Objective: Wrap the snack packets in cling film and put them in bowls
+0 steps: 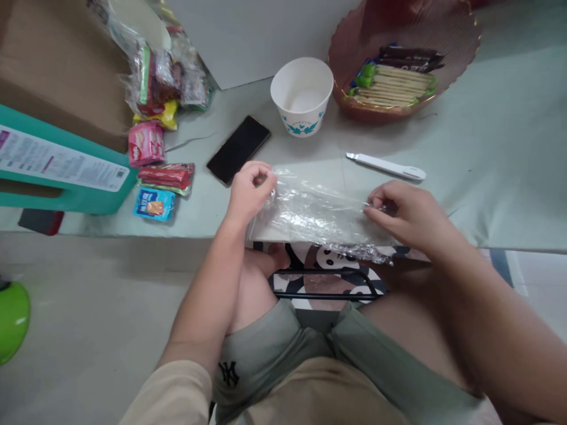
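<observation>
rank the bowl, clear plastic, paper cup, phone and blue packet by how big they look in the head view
Largest to smallest:
1. bowl, even though the top edge cuts it off
2. clear plastic, stretched between both hands
3. paper cup
4. phone
5. blue packet

Beyond the right hand [410, 215], the view's top edge crops the round, gold-rimmed pink bowl [348, 50]; left of the left hand [248, 192], the white paper label [59, 156] blurs illegibly.
</observation>
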Demonstrator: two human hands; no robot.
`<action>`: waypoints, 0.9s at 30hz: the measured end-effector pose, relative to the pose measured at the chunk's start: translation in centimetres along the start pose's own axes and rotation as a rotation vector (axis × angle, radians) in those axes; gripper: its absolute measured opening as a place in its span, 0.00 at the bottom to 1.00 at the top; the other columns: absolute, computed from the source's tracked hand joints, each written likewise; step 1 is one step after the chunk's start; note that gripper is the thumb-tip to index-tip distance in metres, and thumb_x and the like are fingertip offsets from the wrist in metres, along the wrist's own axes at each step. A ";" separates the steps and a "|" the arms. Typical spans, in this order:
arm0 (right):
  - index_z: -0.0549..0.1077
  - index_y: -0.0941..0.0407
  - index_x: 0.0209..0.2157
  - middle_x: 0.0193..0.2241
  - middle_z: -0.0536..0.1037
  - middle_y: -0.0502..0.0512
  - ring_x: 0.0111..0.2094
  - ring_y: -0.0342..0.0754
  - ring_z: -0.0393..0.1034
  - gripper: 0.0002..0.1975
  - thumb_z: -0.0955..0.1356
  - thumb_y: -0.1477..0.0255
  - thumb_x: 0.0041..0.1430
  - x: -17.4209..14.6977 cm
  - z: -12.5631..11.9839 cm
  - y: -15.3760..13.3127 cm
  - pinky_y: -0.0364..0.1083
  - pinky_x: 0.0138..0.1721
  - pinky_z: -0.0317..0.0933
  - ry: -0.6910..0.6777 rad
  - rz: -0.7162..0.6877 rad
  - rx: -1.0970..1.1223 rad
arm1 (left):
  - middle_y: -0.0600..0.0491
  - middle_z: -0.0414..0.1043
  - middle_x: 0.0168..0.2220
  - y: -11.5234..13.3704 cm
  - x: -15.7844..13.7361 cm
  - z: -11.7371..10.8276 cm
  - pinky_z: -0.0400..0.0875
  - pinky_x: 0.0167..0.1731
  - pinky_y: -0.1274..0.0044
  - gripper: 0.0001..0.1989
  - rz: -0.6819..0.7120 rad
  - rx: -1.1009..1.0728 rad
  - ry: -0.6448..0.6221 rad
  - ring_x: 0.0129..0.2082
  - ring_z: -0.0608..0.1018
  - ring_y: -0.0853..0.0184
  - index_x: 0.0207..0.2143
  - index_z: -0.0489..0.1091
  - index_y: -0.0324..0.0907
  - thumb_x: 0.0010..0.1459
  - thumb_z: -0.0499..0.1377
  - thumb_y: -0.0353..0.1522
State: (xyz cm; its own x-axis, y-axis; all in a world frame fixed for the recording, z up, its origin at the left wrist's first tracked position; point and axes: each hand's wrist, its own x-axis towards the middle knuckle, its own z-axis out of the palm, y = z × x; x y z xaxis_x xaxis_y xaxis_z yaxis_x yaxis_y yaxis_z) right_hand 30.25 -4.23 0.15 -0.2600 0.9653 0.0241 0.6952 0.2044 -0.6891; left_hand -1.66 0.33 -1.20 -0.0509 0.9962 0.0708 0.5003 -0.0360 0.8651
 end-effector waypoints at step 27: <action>0.69 0.55 0.29 0.22 0.72 0.49 0.21 0.42 0.66 0.10 0.70 0.64 0.53 3.9 2.9 -3.4 0.44 0.24 0.60 -0.194 0.176 0.609 | 0.52 0.80 0.40 2.4 1.1 1.4 0.75 0.31 0.76 0.33 -0.273 -0.866 -0.407 0.35 0.83 0.64 0.52 0.67 0.49 0.48 0.69 0.51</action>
State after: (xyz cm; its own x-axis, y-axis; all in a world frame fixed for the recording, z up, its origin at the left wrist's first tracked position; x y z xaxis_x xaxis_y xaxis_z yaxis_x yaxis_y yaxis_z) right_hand 24.89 -1.63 0.47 -0.3325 0.9177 -0.2174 0.2495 -0.1367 -0.9587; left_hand 0.69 1.41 0.32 0.3117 0.9244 -0.2199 -0.2966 0.3145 0.9017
